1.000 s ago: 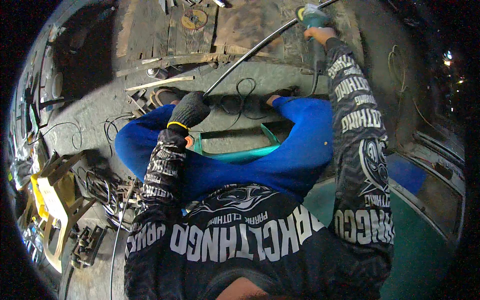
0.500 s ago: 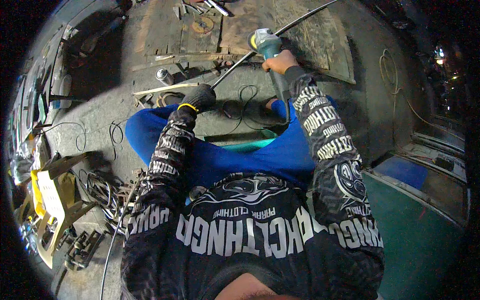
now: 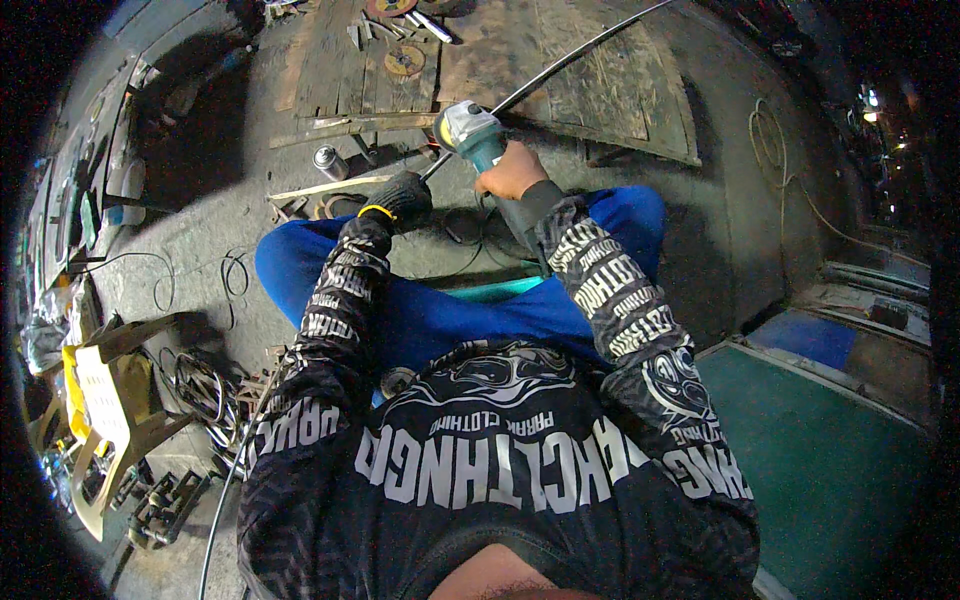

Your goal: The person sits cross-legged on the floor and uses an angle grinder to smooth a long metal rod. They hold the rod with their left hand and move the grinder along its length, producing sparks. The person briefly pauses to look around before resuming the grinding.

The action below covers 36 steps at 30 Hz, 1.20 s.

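Observation:
A long thin metal rod (image 3: 560, 64) slants from near my lap up over the wooden board to the far right. My left hand (image 3: 402, 196), in a dark knit glove with a yellow cuff, is closed around its near end. In my bare right hand (image 3: 512, 172) is a teal and grey angle grinder (image 3: 484, 143), gripped by its body. The grinder's head with its yellow disc lies over the rod, a short way beyond my gloved hand. Whether the disc touches the rod I cannot tell.
A weathered wooden board (image 3: 600, 110) lies ahead, bearing a loose round disc (image 3: 405, 61) and several metal pieces. A spray can (image 3: 329, 161) stands left of the board. At left are a yellowish chair (image 3: 110, 390) and coiled cables (image 3: 200, 380). A green panel (image 3: 840, 460) is at right.
My right hand has drawn the grinder nearer and to the left along the rod, toward my gloved hand. My left hand keeps its hold in nearly the same place.

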### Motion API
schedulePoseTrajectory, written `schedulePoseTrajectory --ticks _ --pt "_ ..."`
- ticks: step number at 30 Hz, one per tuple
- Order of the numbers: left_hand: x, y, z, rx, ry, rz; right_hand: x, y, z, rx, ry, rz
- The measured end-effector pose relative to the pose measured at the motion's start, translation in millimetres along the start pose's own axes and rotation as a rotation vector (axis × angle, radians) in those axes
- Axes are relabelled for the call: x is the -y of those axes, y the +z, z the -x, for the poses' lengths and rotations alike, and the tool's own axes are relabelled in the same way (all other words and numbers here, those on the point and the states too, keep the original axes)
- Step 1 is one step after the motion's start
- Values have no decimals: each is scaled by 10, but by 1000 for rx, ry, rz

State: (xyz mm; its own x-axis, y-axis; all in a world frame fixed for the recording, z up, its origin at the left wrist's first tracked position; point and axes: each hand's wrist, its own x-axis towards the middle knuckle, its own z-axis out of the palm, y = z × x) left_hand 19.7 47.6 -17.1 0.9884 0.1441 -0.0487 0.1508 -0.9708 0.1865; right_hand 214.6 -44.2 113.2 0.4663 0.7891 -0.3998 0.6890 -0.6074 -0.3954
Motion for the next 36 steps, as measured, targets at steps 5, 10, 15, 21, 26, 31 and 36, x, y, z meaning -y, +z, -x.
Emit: schedulePoseTrajectory --ticks 5,10,15,21,26,31,36 --pt "19 -11 -15 39 -65 26 44 -1 56 15 8 -6" --pt "115 133 -35 117 -114 69 33 6 90 35 29 -19" --pt "142 347 -85 161 -365 256 15 14 90 50 33 -7" --pt "139 234 -49 141 -159 63 11 -37 27 33 42 -2" --pt "183 260 -119 145 -308 155 -27 -160 -85 28 66 14" --pt "207 339 -96 129 -444 375 -143 -249 -170 0 70 21" --pt "57 180 -49 126 -424 309 -285 -320 -212 -5 104 33"
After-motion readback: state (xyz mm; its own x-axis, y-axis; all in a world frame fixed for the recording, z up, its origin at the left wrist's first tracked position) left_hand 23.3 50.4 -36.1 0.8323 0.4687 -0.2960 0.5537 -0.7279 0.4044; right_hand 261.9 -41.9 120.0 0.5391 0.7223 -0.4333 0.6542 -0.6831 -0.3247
